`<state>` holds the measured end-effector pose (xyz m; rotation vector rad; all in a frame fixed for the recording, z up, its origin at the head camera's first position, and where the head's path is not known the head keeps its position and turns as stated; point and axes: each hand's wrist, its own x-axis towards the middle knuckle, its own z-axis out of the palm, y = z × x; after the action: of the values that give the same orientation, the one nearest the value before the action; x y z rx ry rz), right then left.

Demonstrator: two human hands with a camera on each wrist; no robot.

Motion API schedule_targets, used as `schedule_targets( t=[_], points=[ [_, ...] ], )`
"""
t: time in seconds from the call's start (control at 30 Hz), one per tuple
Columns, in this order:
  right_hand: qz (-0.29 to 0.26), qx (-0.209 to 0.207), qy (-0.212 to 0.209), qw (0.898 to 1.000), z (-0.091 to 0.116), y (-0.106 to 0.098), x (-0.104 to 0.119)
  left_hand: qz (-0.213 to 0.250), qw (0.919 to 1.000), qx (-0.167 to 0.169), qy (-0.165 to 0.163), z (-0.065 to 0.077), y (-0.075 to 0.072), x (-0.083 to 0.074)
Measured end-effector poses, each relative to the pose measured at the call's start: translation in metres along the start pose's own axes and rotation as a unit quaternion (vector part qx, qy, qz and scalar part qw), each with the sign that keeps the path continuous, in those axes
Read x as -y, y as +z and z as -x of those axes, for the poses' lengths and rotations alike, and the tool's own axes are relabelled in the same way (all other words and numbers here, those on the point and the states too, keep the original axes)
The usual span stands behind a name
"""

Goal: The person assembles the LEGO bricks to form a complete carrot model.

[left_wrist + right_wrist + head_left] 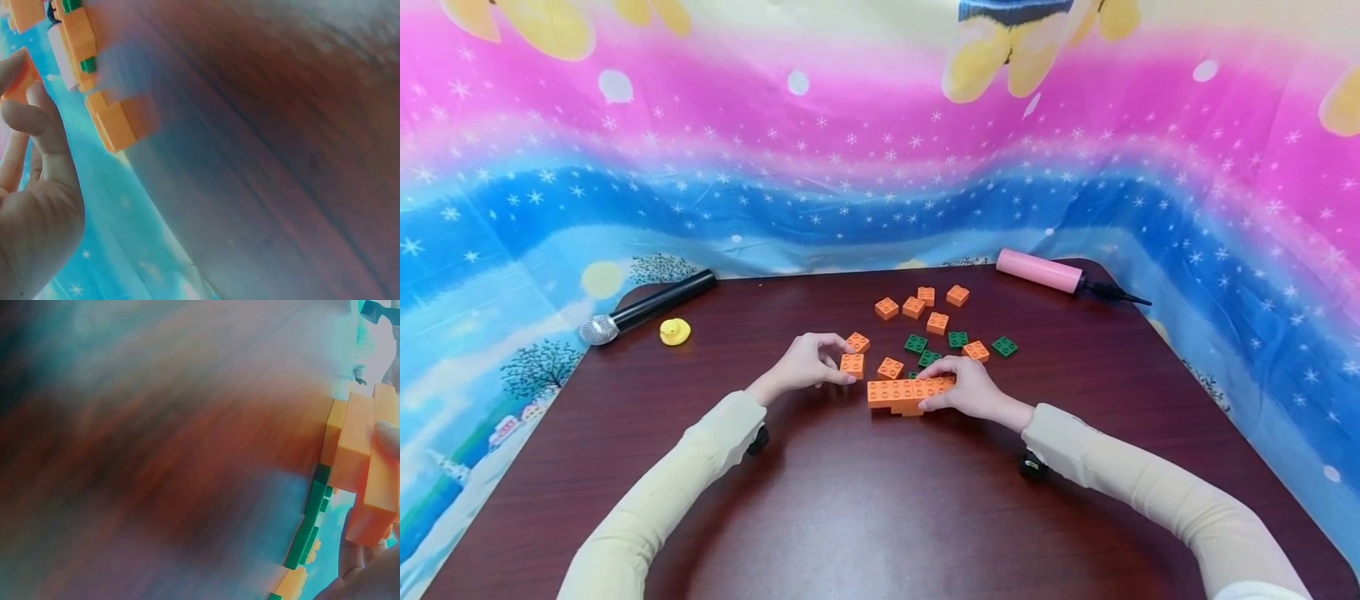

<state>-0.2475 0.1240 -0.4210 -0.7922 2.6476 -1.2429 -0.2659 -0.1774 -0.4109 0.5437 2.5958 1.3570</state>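
Observation:
My left hand [811, 362] pinches a square orange toy brick [852, 365] between thumb and fingers, left of the joined bricks. In the left wrist view this brick [24, 80] shows at the fingertips. My right hand [972, 388] grips the right end of a joined orange piece [890, 392]. Two long bricks side by side form its top, with a narrower orange part [907, 410] below. From the right wrist, the stacked orange bricks [375, 500] appear with fingers around them. One green brick is partly hidden behind the right hand.
Several loose orange bricks [937, 323] and thin green bricks [958, 339] lie beyond the hands on the dark wooden table [865, 508]. A black microphone [662, 300] and a yellow rubber duck [675, 332] are at back left. At back right lies a pink hand pump [1040, 271].

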Motion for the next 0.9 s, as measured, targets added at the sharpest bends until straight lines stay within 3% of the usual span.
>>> schedule_targets(
  t=[0.37,0.53,0.9],
  points=[
    [0.01,-0.005,0.01,1.0,0.0,0.0,0.0,0.008,0.9989,-0.001,0.046,0.01,0.014,-0.026],
    [0.01,-0.005,0.01,1.0,0.0,0.0,0.0,-0.01,0.9977,0.005,0.066,0.009,0.021,-0.026],
    [0.014,-0.006,0.011,1.0,-0.001,0.001,0.002,0.0,0.9992,0.008,0.04,0.012,0.031,-0.027]
  ],
)
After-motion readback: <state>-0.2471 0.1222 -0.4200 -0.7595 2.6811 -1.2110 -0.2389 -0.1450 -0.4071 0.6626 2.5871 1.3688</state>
